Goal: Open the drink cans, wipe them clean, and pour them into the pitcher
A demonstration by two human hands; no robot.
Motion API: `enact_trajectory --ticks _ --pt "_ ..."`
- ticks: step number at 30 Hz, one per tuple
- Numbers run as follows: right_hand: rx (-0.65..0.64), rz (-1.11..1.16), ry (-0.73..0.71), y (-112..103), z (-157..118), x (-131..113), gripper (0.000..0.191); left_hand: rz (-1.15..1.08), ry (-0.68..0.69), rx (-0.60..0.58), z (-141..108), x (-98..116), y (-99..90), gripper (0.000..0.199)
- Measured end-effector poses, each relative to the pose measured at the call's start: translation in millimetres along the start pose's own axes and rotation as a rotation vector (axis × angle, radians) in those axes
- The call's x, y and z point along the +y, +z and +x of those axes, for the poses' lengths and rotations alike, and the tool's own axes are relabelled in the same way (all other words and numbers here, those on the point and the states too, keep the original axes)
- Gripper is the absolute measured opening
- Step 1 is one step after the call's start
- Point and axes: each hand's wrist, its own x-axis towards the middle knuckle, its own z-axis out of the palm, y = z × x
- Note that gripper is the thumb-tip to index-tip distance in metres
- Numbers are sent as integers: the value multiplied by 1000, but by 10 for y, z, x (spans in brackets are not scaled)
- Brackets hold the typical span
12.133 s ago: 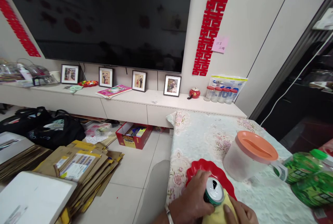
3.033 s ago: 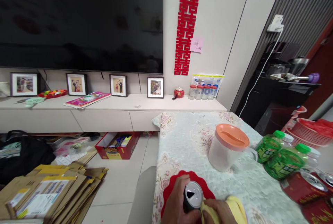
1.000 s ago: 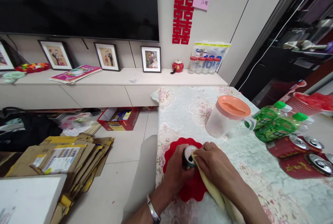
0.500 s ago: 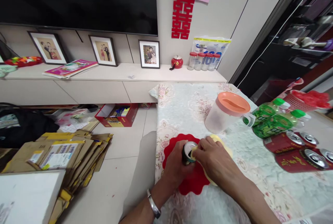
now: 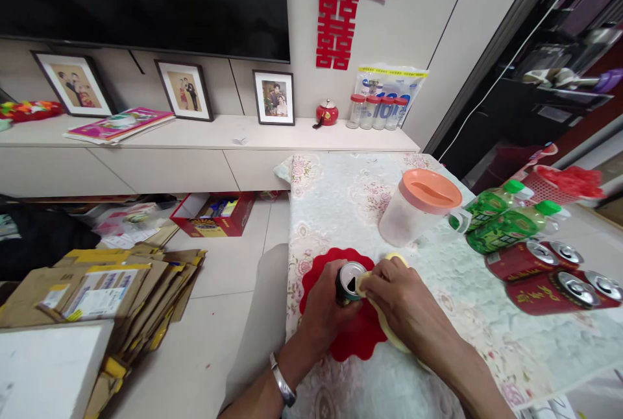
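Note:
My left hand [image 5: 321, 309] is wrapped round a dark drink can [image 5: 351, 273], whose silver top has an open mouth. The can is held over a red scalloped mat [image 5: 363, 338]. In the fingers of my right hand [image 5: 406, 299] is a bunched part of a pale yellow cloth [image 5: 362, 283], pressed against the can's rim. More of the cloth shows beneath that hand, along the mat's right side. My right palm hides its middle. Whether the can's base touches the mat I cannot tell.
A clear pitcher [image 5: 406, 218] with an orange lid stands beyond my hands on the flowered tablecloth [image 5: 335, 192]. Green bottles [image 5: 506, 227] and several red cans [image 5: 549, 289] are at the right. Flattened cardboard [image 5: 117, 283] lies on the floor at left.
The view has shifted slightly. My left hand still grips the can, and my right fingers stay at its rim with the cloth, moved only a little.

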Motion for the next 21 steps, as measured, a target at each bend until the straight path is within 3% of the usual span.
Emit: enact_trajectory --ticks 4,6,11,16,21 --pt "249 68 130 32 -87 29 20 29 26 -7 -8 -17 -8 60" --pt "314 145 144 99 -122 -11 20 35 17 -3 -12 -28 -4 60" --pt "387 227 171 317 -200 -113 17 65 79 3 -10 -108 29 71" --pt "459 258 307 455 -228 -52 20 69 136 -21 10 -186 39 68" --pt "383 330 383 543 -215 -8 25 61 138 18 -9 -98 29 59"
